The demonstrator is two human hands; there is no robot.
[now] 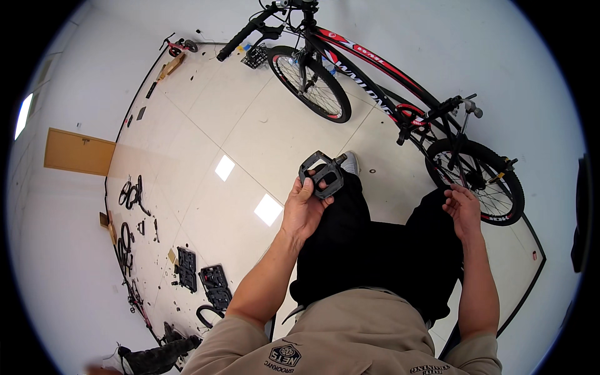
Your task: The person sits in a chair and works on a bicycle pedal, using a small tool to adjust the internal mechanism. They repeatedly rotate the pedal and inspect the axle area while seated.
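Observation:
A black bicycle pedal (328,172) sits in my left hand (304,209), held by its cage with the thumb on the near side and the fingers showing through the openings. The pedal's spindle points away to the far right, above my dark-trousered left leg. My right hand (464,209) is beside my right knee, fingers loosely bent and apart, with nothing visible in it. Just past that hand is the rear wheel (481,172) of a black and red bicycle (369,75), which stands along the wall. Its crank and chainring (412,115) face me.
A small dark ring (372,171) lies on the tiled floor near my shoe (350,164). Two black tool cases (214,284) lie spread at the left. Bicycle parts (130,194) line the left wall. A dark basket (255,56) stands by the front wheel. Someone's dark-clothed limb (159,357) shows lower left.

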